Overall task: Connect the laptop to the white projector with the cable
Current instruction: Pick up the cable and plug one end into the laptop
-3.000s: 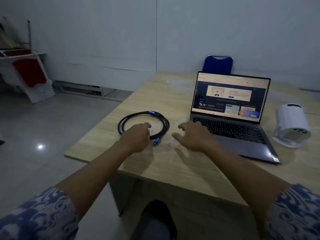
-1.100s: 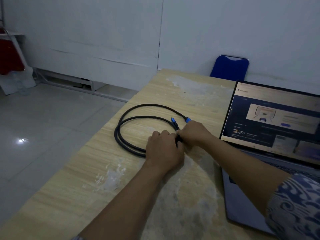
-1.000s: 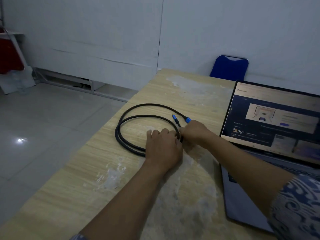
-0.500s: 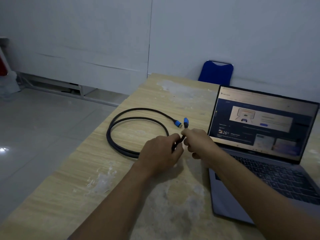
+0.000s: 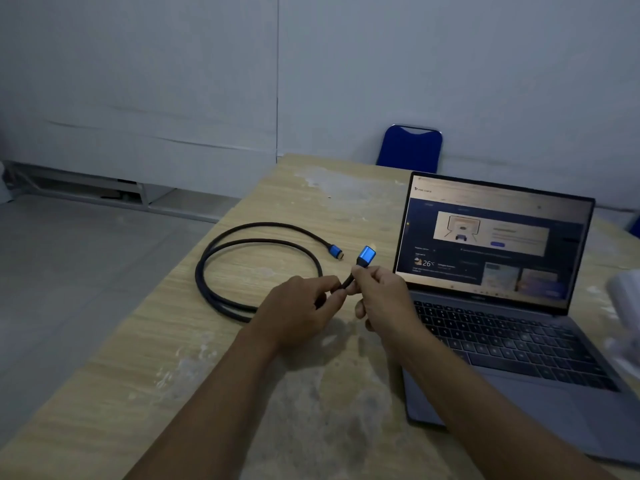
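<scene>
A black cable [image 5: 221,251] with blue plugs lies coiled on the wooden table [image 5: 145,375]. My right hand [image 5: 381,296] pinches the cable just below one blue plug [image 5: 365,256], which is lifted off the table and points up. My left hand [image 5: 298,310] grips the same cable a little further down. The other blue plug [image 5: 335,251] rests on the table beside it. The open laptop [image 5: 502,306], screen lit, stands to the right of my hands. A blurred white sliver of the projector [image 5: 627,306] shows at the right edge.
A blue chair back [image 5: 410,148] stands behind the table's far edge, against the white wall. The table's left edge drops to a grey tiled floor [image 5: 69,278]. White smears mark the tabletop in front of me.
Both hands closed on the cable near one end, and my right hand raised that blue plug off the table. The view has shifted right, showing more of the laptop.
</scene>
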Demonstrator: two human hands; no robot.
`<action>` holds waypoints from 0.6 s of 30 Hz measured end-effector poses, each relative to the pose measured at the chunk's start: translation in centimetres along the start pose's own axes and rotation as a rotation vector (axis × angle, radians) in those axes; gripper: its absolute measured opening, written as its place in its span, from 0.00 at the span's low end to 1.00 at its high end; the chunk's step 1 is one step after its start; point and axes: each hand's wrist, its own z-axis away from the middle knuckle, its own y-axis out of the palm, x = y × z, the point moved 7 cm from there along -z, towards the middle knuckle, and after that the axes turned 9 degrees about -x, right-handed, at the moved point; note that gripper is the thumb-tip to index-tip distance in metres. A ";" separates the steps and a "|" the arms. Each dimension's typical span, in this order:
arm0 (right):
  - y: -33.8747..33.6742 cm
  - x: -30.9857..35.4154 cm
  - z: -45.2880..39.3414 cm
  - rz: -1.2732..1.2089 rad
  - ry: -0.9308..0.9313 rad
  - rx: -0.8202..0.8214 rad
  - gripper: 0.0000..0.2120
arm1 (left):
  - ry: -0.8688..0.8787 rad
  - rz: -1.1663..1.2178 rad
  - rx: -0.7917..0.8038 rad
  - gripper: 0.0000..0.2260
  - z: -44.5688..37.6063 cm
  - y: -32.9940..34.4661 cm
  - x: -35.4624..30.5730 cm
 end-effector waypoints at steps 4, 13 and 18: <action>-1.0 0.1 0.2 -0.022 0.014 -0.049 0.11 | 0.066 -0.005 0.024 0.10 -0.1 0.5 -0.3; -3.5 0.2 1.1 -0.029 -0.071 -0.109 0.10 | 0.072 -0.040 0.058 0.12 0.1 1.0 -0.4; -4.0 -0.5 1.8 -0.019 -0.085 -0.141 0.16 | 0.117 -0.002 0.039 0.18 0.3 2.3 -3.0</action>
